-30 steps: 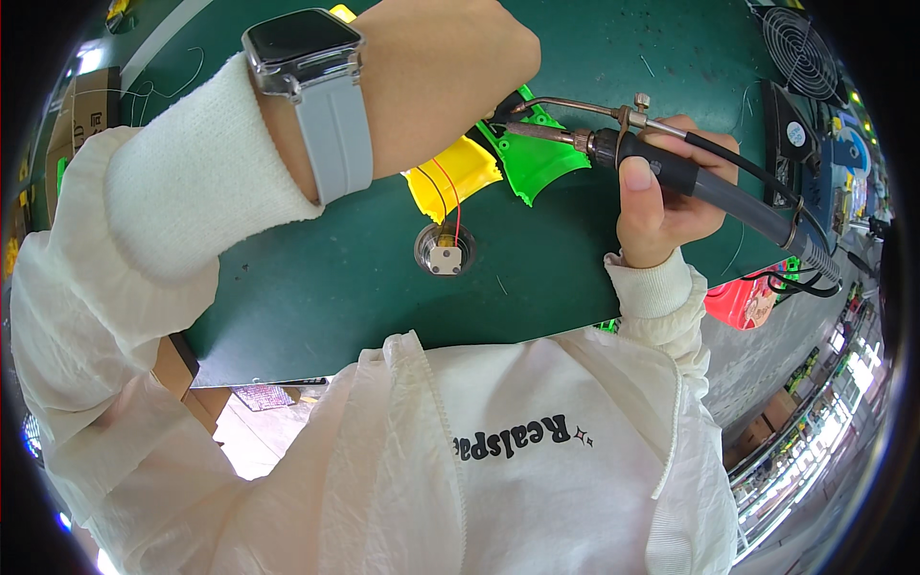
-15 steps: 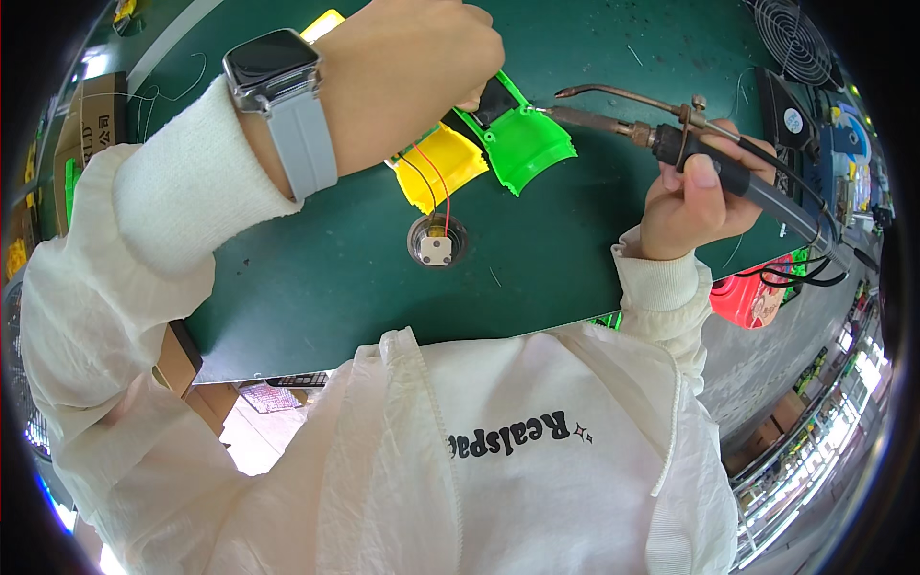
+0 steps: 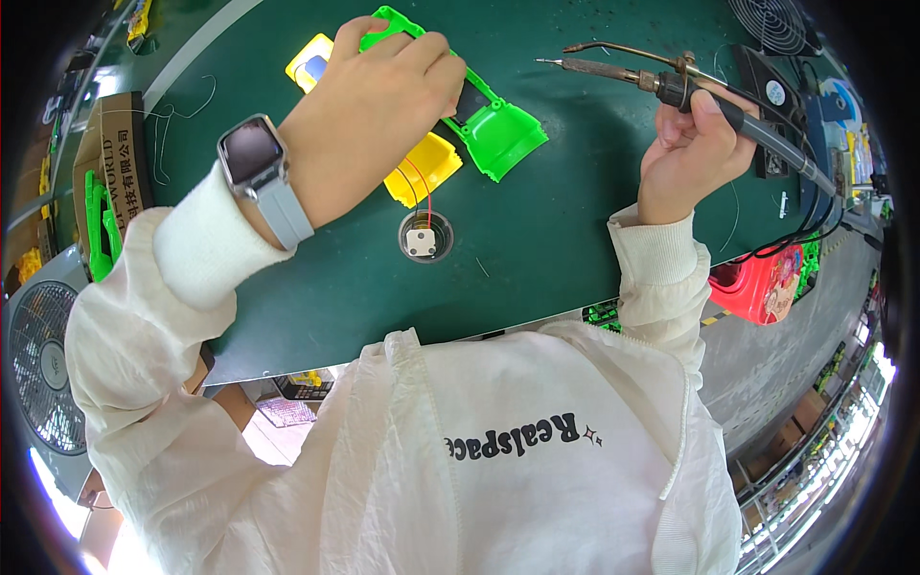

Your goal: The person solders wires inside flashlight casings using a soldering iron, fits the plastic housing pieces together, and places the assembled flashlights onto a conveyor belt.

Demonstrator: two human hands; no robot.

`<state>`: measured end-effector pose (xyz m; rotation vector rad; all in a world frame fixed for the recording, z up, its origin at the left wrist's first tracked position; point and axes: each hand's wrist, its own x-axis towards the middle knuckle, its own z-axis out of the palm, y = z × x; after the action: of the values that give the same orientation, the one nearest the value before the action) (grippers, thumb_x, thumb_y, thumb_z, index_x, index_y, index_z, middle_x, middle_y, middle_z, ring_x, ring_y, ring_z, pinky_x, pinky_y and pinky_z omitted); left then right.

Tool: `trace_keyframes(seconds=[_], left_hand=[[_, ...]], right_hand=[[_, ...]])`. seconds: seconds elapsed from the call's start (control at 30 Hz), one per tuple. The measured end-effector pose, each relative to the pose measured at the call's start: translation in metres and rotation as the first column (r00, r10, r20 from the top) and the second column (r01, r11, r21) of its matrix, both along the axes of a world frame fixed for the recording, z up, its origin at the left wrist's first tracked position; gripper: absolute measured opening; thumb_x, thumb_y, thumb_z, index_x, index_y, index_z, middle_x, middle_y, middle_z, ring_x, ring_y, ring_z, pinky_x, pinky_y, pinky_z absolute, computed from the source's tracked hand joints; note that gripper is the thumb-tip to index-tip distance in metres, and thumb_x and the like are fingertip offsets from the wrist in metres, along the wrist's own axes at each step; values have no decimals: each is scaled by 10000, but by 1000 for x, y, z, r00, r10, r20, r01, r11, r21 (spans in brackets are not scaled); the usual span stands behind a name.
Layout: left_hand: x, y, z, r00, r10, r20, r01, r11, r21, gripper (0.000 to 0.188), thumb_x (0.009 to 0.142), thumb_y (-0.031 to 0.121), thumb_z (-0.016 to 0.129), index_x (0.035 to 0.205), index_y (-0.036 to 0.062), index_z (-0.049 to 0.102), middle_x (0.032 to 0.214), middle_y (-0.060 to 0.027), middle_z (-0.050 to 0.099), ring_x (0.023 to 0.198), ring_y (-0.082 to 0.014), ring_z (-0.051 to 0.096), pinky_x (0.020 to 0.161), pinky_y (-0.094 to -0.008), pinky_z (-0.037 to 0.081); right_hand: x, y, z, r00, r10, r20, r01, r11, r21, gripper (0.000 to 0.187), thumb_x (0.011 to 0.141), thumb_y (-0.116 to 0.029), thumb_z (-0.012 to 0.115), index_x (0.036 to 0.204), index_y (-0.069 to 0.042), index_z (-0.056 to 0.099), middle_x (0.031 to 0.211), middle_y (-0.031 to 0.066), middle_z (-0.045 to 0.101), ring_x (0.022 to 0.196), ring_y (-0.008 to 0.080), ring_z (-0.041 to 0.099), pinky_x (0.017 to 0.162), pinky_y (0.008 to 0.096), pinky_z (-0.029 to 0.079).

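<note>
My left hand, with a grey-strapped watch on its wrist, is closed over a green plastic housing half. Its fingers curl around the edge, and the palm side is hidden. Under and beside that hand lies a yellow plastic housing half. Red and black wires run from it to a small white square part sitting at a round hole in the table. My right hand grips a soldering iron with a thin curved metal tube clamped along it. The iron's tip points left, apart from the green half.
The dark green tabletop bears scraps of thin wire. Behind the iron is a black device, with a round fan grille farther back. Cables hang by a red container at the right edge. A cardboard box and grey fan are at left.
The iron's tip has come away from the green half's edge. My left hand and the green half have shifted left in view, showing more of the fingers and the green half.
</note>
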<state>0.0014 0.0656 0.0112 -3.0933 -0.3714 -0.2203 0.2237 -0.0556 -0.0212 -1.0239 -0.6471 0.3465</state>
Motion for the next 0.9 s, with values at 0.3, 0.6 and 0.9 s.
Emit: trace_keyframes(seconds=[0.3,0.6,0.9], left_hand=[[36,59,26,979,-185,-85,138,910,-392,123,852,175,683,887,58,691,970,-92,655,940,-277,622,837,-383,452],[46,77,33,855,-349,-384,75,816,-573,161,878,155,644,1013,69,627,968,-83,627,925,-298,590,834,-386,461],[-46,59,43,974,-208,87,224,934,-278,229,809,105,691,991,79,555,1156,-69,663,1075,-277,595,964,-410,443]], right_hand=[[15,7,-2,999,-45,-12,46,996,75,113,826,-48,598,867,-5,503,653,51,498,470,91,414,410,238,318],[21,14,-6,997,-66,-51,69,995,66,130,825,-41,621,851,-11,498,631,34,498,476,81,421,420,232,317],[19,14,-7,997,-44,-56,46,999,30,123,838,-34,619,853,-17,498,650,35,504,488,74,421,414,231,295]])
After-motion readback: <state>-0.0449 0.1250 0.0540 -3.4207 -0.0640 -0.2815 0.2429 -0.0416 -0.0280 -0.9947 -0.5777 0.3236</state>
